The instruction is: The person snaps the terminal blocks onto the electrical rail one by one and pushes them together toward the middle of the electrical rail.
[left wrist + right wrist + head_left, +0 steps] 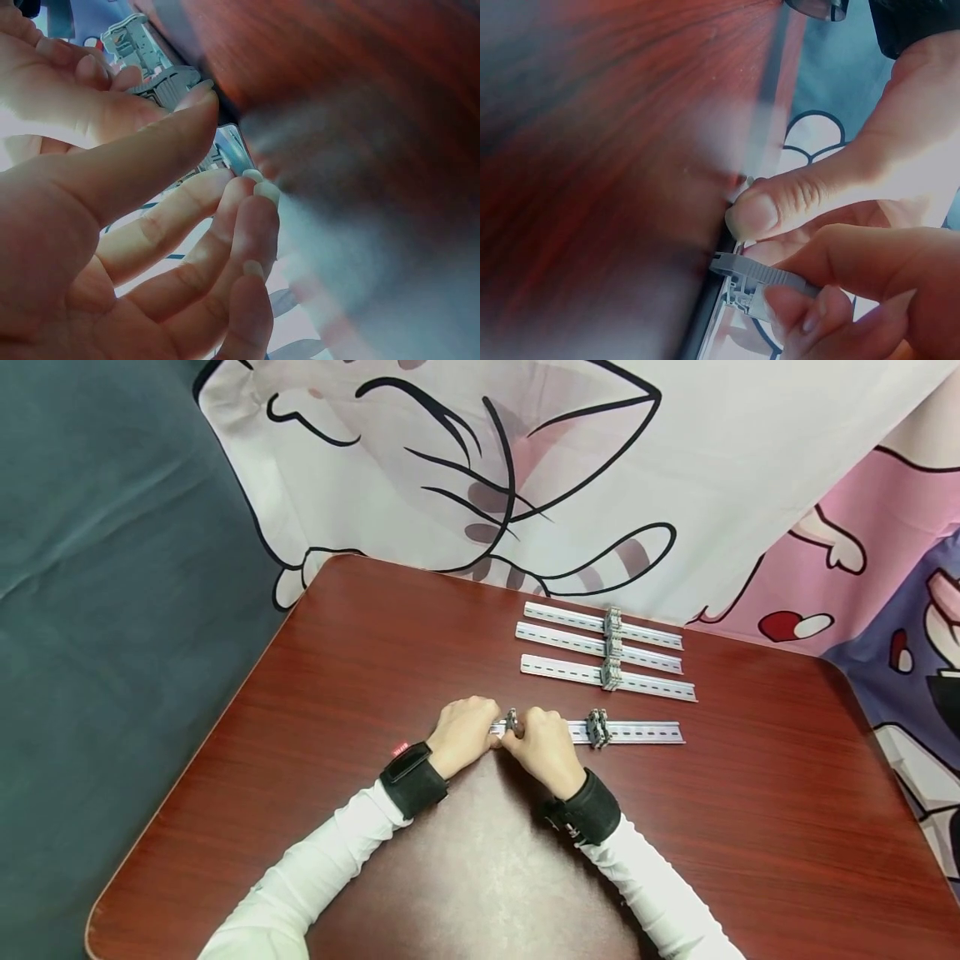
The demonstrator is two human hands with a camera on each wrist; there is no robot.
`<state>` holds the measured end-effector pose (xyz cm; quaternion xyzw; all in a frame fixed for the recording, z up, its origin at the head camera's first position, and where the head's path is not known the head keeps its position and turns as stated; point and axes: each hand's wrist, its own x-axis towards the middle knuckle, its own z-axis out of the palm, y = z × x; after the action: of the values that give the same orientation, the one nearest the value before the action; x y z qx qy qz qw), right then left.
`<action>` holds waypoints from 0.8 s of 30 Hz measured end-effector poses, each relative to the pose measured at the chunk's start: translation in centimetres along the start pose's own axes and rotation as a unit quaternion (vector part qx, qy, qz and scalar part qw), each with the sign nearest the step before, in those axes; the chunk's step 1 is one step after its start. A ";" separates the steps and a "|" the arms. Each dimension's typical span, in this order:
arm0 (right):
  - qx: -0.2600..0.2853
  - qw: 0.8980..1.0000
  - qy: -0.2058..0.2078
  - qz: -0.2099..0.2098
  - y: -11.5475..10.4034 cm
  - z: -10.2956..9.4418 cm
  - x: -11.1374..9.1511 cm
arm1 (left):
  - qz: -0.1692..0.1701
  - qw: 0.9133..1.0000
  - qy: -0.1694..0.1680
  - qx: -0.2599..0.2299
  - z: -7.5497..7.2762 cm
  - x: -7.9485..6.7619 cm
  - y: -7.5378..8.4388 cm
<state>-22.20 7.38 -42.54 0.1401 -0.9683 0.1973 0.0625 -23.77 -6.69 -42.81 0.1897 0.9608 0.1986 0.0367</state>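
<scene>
A slotted metal DIN rail (645,732) lies on the table, running left to right. At its left end, my left hand (463,735) holds the rail between thumb and curled fingers; the thumb (757,214) is beside a grey terminal block (754,271). From the right, my right hand (546,745) pinches that block, which sits at the rail and is partly covered by fingers. The left wrist view shows the rail's end (235,148) near the left fingertips. Further right on the same rail stands a small group of grey blocks (597,728).
Behind the hands lie three more rails, the back one (566,615), the middle one (558,638) and the front one (558,668), each with grey blocks near its middle. The brown table (360,635) meets a printed curtain (570,552) at the back.
</scene>
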 end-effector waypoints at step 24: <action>-0.003 1.000 0.003 0.002 0.8 -0.1 -0.2 | 0.000 1.000 -0.002 0.006 0.1 0.0 0.2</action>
<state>-22.25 8.19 -42.80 0.1376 -0.9689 0.1949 0.0650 -23.69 -6.48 -42.79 0.1899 0.9621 0.1922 0.0376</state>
